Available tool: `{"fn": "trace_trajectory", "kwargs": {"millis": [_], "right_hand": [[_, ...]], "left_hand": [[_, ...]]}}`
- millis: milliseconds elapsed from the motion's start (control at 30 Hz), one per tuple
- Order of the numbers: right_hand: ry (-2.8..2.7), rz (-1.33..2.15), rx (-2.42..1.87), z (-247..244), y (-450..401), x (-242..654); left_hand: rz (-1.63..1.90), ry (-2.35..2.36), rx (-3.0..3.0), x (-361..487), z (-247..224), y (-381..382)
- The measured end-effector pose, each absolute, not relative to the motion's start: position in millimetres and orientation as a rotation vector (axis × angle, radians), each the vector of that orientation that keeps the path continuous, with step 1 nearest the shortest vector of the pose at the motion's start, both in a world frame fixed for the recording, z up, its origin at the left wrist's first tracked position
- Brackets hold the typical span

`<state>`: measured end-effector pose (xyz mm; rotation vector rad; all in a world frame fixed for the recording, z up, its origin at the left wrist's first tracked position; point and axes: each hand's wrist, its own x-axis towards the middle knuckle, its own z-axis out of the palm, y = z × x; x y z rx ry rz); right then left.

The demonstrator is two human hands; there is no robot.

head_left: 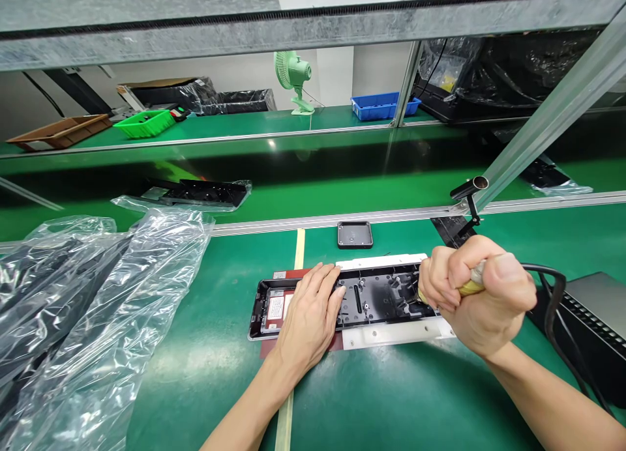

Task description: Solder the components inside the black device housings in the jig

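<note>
Head view, and here I am watching two bare hands at work over a long black casing [376,301], which lies crosswise on the green worktop [210,373], its hollow side up. The left hand [310,311] is spread flat across it, left of the middle, fingers together and thumb a little apart, pressing on it and gripping nothing. Over on the other side, the right hand [482,294] is wrapped tight around a yellow-handled tool [472,288], and the shaft slants down into the right part of the casing! Whether the tip meets a screw, I cannot tell from here; the fist hides too much.

Along the casing's near edge I see a white strip [396,334], and a dark red sheet [268,350] peeks out under the left end. Just beyond sits a small black tray [355,234]. Off to my left, clear plastic bags [161,268] with dark parts inside cover the worktop; to the right, a black tube [469,188] hangs beside a slanting metal post [542,105]. Farther back stand a pale green fan [293,76] and a blue bin [376,105].
</note>
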<state>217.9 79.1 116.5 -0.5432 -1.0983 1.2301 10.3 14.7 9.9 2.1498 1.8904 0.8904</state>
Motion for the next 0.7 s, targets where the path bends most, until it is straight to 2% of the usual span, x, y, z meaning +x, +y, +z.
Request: {"fn": "trace_trajectory", "kwargs": {"millis": [700], "right_hand": [[-1.073, 1.241, -0.560, 117.9, 79.6, 217.5]], "left_hand": [[0.882, 1.890, 2.156, 10.0, 10.2, 14.4]]}}
